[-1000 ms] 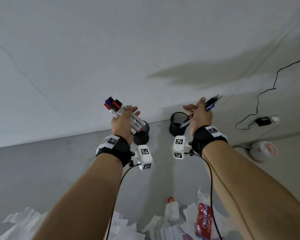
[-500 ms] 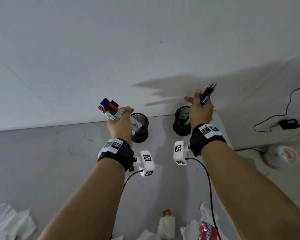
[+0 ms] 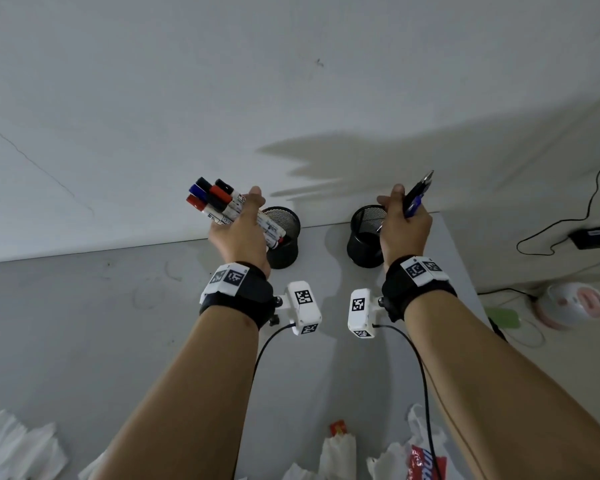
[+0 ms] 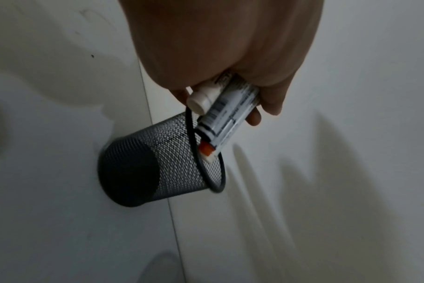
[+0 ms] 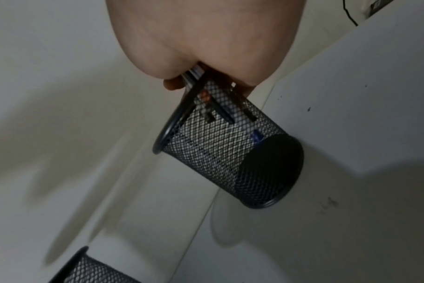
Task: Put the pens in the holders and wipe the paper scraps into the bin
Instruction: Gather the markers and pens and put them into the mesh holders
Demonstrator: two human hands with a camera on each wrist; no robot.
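While paper scraps (image 3: 336, 452) lie untouched along the near edge of the tabletop (image 3: 84, 323), both bundles of pens are held over the far edge, where the two holders stand against the wall. The left hand (image 3: 239, 237) is curled round a bundle of markers (image 3: 215, 202), and the right hand (image 3: 404, 230) is clamped on a thinner bundle of pens (image 3: 416, 195); neither grip is slack.

The relation that matters is the one between each bundle's long axis and the mouth beneath it. The markers are tilted, caps up and away to the far left, lower ends pointing down and to the right; in the left wrist view those ends (image 4: 220, 122) are seen at the rim of the left holder (image 3: 284, 237), just crossing it. The pens are held closer to upright, and in the right wrist view their lower ends (image 5: 220, 107) are already seen through the mesh of the right holder (image 3: 364, 237), inside its rim.

Each hand is nearest its own holder, so no crossing is called for. The markers are judged to need righting before release, lest they catch the rim.
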